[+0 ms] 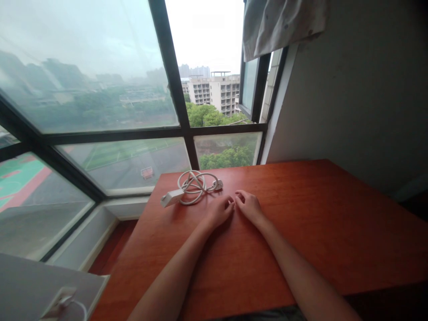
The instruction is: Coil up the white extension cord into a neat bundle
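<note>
Both my forearms stretch out over a reddish-brown wooden table [317, 232]. My left hand [220, 211] and my right hand [248, 206] rest on the tabletop side by side, their fingertips nearly touching. The fingers of each are loosely curled and I see nothing in them. A white power strip [172, 197] with its white cord coiled in a bundle [195, 185] and a plug [218, 184] lies just beyond my left hand, a short gap away.
A large dark-framed window [174, 76] runs along the far and left sides, with one pane [249, 82] swung open. A grey wall [361, 89] stands to the right. A light curtain [284, 22] hangs at the top. Another white cord [67, 303] lies at the lower left.
</note>
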{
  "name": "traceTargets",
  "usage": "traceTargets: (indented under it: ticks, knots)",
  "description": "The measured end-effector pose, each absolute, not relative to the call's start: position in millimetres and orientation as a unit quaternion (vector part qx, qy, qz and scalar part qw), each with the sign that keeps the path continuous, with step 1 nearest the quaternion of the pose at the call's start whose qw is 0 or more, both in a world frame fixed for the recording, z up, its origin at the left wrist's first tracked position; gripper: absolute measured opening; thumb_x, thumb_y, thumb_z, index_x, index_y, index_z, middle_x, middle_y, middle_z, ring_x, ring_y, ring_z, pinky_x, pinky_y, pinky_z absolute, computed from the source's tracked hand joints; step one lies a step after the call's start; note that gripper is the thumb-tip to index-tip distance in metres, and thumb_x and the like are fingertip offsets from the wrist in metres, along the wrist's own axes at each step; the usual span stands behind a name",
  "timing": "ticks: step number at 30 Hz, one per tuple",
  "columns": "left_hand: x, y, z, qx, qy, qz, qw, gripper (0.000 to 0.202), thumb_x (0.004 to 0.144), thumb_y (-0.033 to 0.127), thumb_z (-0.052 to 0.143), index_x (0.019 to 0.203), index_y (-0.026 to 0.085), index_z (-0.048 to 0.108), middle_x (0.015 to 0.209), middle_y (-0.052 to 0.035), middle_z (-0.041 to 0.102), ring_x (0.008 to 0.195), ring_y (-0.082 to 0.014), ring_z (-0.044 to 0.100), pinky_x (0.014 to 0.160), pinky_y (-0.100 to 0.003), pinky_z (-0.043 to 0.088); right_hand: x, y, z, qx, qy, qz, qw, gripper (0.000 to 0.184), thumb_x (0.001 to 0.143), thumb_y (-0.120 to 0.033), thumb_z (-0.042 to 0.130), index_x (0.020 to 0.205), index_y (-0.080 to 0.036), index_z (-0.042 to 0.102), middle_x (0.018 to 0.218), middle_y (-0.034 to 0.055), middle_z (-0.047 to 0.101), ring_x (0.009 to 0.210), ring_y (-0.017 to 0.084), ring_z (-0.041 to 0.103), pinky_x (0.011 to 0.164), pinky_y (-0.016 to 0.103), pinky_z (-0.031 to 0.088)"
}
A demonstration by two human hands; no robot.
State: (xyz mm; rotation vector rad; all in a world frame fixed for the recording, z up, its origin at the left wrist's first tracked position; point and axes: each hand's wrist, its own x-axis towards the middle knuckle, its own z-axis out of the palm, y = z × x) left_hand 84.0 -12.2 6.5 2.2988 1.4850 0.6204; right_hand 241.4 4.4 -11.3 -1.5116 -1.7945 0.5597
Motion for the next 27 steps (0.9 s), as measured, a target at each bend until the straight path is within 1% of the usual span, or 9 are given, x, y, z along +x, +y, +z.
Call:
traceTargets:
  ticks: [5, 8, 11, 18, 23, 27]
  knots:
    - [80.5, -13.1, -1.5, 0.805, 0.511, 0.246, 0.174, 0.022, 0.089, 0.031, 0.046, 0.094, 0.019, 0.064, 0.083, -0.0023, 0.070, 0.069, -0.0134, 0.060, 0.061, -0.023, 0.040, 247.7, -2.8, -17.9, -0.559, -0.695, 0.236, 0.385, 0.027, 0.086, -0.025, 0.048, 0.105, -0.018, 0.066, 0.091, 0.0055, 0.072, 0.081, 0.017, 0.066, 0.078, 0.027, 0.050]
    - [81.4, -15.5, 1.4, 0.811, 0.509, 0.237, 0.167, 0.021, 0.089, 0.031, 0.047, 0.095, 0.019, 0.064, 0.085, -0.0028, 0.070, 0.071, -0.0140, 0.061, 0.063, -0.024, 0.040, 247.8, -4.0, -17.1, -0.560, -0.704, 0.230, 0.370, 0.026, 0.086, -0.026, 0.049, 0.104, -0.019, 0.067, 0.094, 0.0060, 0.072, 0.083, 0.018, 0.066, 0.079, 0.028, 0.050]
    - [81.9, -17.1, 4.2, 0.820, 0.497, 0.235, 0.160, 0.021, 0.089, 0.029, 0.047, 0.096, 0.020, 0.064, 0.085, -0.0020, 0.070, 0.070, -0.0137, 0.061, 0.062, -0.023, 0.040, 246.5, -4.0, -18.0, -0.554, -0.719, 0.221, 0.356, 0.026, 0.086, -0.027, 0.051, 0.105, -0.020, 0.067, 0.097, 0.0064, 0.072, 0.087, 0.019, 0.066, 0.081, 0.029, 0.049]
    - [80.7, -16.6, 0.9, 0.824, 0.488, 0.241, 0.157, 0.021, 0.090, 0.030, 0.046, 0.097, 0.021, 0.063, 0.084, -0.0013, 0.069, 0.070, -0.0136, 0.060, 0.062, -0.023, 0.039, 247.5, -3.2, -21.4, -0.546, -0.730, 0.216, 0.351, 0.026, 0.085, -0.026, 0.052, 0.106, -0.018, 0.066, 0.098, 0.0070, 0.072, 0.088, 0.019, 0.066, 0.081, 0.028, 0.049]
    - [79.9, -16.6, -1.2, 0.822, 0.492, 0.242, 0.156, 0.020, 0.089, 0.028, 0.047, 0.099, 0.021, 0.063, 0.085, -0.0013, 0.069, 0.071, -0.0138, 0.060, 0.062, -0.023, 0.039, 247.8, -3.6, -20.2, -0.535, -0.736, 0.219, 0.351, 0.027, 0.084, -0.025, 0.052, 0.107, -0.017, 0.065, 0.089, 0.0060, 0.072, 0.082, 0.018, 0.066, 0.079, 0.028, 0.049]
    - [79.1, -16.6, -1.4, 0.826, 0.483, 0.249, 0.149, 0.020, 0.089, 0.027, 0.047, 0.100, 0.021, 0.062, 0.086, -0.0015, 0.069, 0.071, -0.0136, 0.060, 0.062, -0.023, 0.039, 247.6, -2.7, -22.3, -0.532, -0.736, 0.219, 0.356, 0.027, 0.084, -0.024, 0.052, 0.107, -0.017, 0.065, 0.088, 0.0056, 0.072, 0.081, 0.018, 0.065, 0.078, 0.028, 0.048]
